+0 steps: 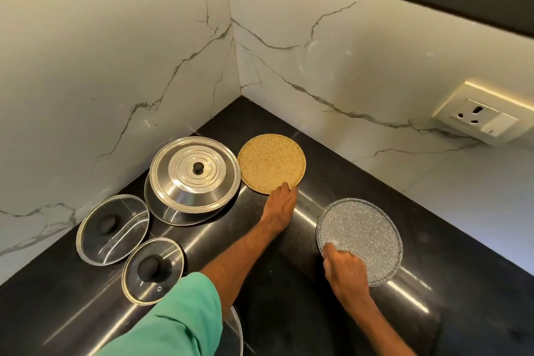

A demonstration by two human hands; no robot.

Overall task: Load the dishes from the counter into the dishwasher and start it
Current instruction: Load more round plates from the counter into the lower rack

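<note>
- Reaching with your left hand (279,205), you lay its fingertips on the gold plate's (271,163) near rim, grip flat, pinching nothing.
- Your right hand (345,269) curls over the grey plate's (364,234) near edge to lift it off the desk (289,283); whether that grip has closed, I cannot tell.

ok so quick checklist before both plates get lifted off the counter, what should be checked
1. Left hand on the gold plate: fingertips touch its near rim only, no grip yet. Not ok.
2. Right hand on the speckled grey plate: rests on its near edge; whether fingers are under the rim, cannot tell.
3. Space around the gold plate: apart from the steel lid. Ok.
4. Space around the grey plate: bare counter on all sides. Ok.
5. Two glass lids sit left of the left arm, out of the way. Ok.
6. Dishwasher open and ready: not in view, cannot tell.
</note>
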